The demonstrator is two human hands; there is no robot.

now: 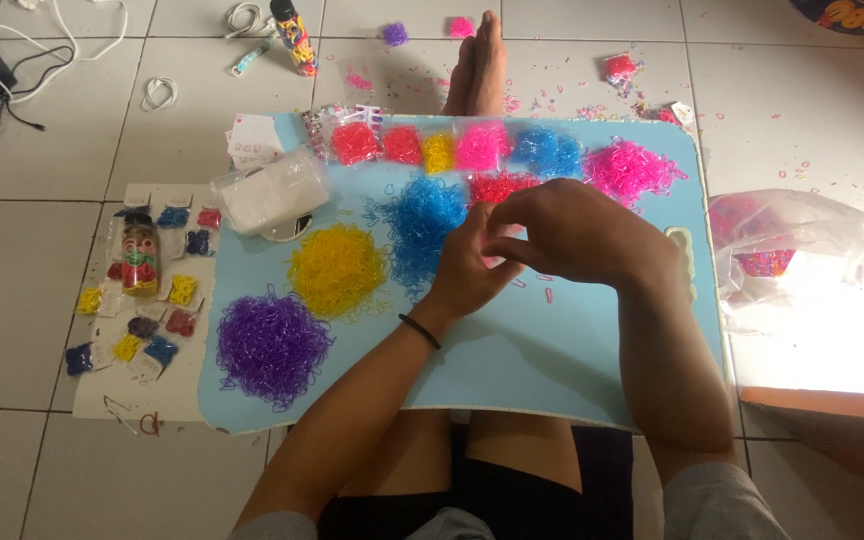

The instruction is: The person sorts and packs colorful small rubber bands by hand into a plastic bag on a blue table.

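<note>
left hand [467,270] + right hand [577,232]: fingers pinched together, item held too small to tell | over light-blue board [572,350], beside blue band pile [420,225] | board's long axis left-right | white tiled floor [32,300]

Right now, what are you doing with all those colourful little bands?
A person sits on the floor with a light blue board across their lap. The left hand and right hand meet over the board's middle, fingers pinched together on something too small to make out. Loose piles of tiny rubber bands lie around them: purple, yellow, blue and pink.
</note>
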